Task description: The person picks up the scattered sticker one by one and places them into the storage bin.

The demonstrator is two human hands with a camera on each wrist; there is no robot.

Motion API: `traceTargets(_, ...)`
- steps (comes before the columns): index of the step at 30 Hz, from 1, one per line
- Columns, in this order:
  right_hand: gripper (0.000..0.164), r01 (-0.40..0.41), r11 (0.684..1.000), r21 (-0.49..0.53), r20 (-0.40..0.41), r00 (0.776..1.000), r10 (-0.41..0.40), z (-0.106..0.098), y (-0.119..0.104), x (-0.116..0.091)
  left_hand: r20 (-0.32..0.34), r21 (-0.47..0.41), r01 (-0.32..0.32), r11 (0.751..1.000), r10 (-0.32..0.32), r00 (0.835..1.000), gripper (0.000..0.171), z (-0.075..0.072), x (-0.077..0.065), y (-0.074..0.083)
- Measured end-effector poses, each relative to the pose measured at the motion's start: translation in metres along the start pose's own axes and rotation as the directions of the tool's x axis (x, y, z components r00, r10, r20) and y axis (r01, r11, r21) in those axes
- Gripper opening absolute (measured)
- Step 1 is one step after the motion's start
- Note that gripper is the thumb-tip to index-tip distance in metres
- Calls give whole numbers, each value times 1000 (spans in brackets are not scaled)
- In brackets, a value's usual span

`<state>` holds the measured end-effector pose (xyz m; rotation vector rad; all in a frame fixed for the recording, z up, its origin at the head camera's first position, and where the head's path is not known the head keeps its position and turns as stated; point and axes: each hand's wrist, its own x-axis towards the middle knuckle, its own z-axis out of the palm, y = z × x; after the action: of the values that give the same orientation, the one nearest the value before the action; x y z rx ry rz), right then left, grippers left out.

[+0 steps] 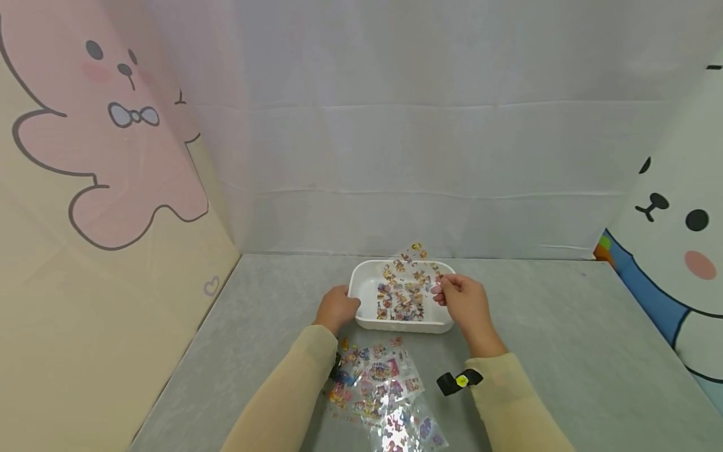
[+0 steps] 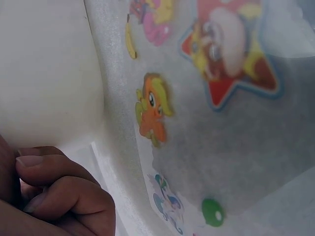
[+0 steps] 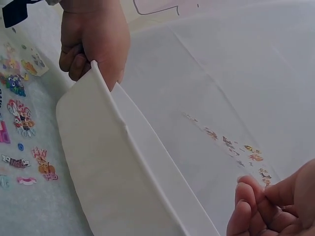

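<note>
A white plastic tray (image 1: 367, 324) stands near the middle of the table, and my left hand (image 1: 337, 307) grips its left rim. In the left wrist view the curled fingers (image 2: 74, 199) of that hand show against the tray's white wall. My right hand (image 1: 462, 303) pinches the right edge of a clear sticker sheet (image 1: 400, 295), printed with small colourful figures, over the tray. The right wrist view shows the thumb and fingertips (image 3: 268, 194) together at the sheet's edge. How much of the sheet touches the tray I cannot tell.
Several clear sticker sheets (image 1: 384, 383) lie overlapped on the grey table (image 1: 565, 339) in front of the tray, between the forearms. A white curtain (image 1: 395, 157) hangs behind the table. Cloths with printed cartoon animals flank both sides.
</note>
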<state>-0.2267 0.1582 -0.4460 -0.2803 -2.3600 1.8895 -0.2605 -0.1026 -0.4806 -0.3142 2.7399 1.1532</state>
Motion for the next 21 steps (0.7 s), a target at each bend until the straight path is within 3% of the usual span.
traceTargets(8,27,23,995,-96,2,1000,-23,10,3,1,-11,13,-8,1000,9,1000,40,-1,-1,1)
traceTargets(21,25,113,950,-290,52,993,-103,22,10,-4,-1,18,-40,999,40,999,40,1,3,-3)
